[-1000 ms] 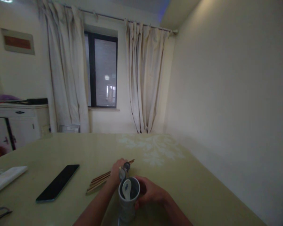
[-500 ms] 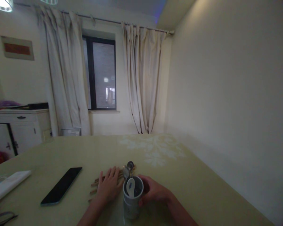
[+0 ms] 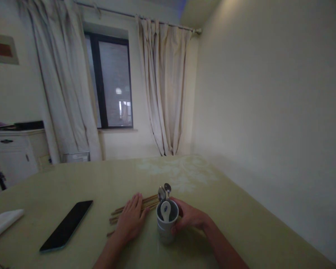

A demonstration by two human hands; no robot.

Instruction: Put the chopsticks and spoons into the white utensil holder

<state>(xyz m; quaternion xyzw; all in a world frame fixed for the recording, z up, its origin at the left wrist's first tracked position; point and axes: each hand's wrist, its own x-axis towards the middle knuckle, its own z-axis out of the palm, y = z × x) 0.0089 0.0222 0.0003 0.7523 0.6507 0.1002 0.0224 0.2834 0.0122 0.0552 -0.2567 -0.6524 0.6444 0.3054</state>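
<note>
Several wooden chopsticks point(image 3: 150, 202) lie on the table, and my left hand point(image 3: 131, 218) rests flat over them with its fingers stretched out. My right hand point(image 3: 190, 216) is wrapped round the right side of a grey cup point(image 3: 165, 232), which stands upright just right of my left hand. Out of the cup rise a white soup spoon point(image 3: 165, 211) and two metal spoons, one with its bowl point(image 3: 161, 194) nearer and the other point(image 3: 167, 187) behind it. The spoons' lower ends are hidden inside the cup.
A black phone point(image 3: 67, 226) lies on the table point(image 3: 100, 183) to the left, with a white flat object point(image 3: 5, 223) beyond it at the edge of view. A wall point(image 3: 268, 123) runs along the table's right side; a curtained window point(image 3: 114, 84) is at the back.
The cup with its spoons has moved right and a little away from me in my right hand, leaving more room beside my left hand. My view has turned slightly right.
</note>
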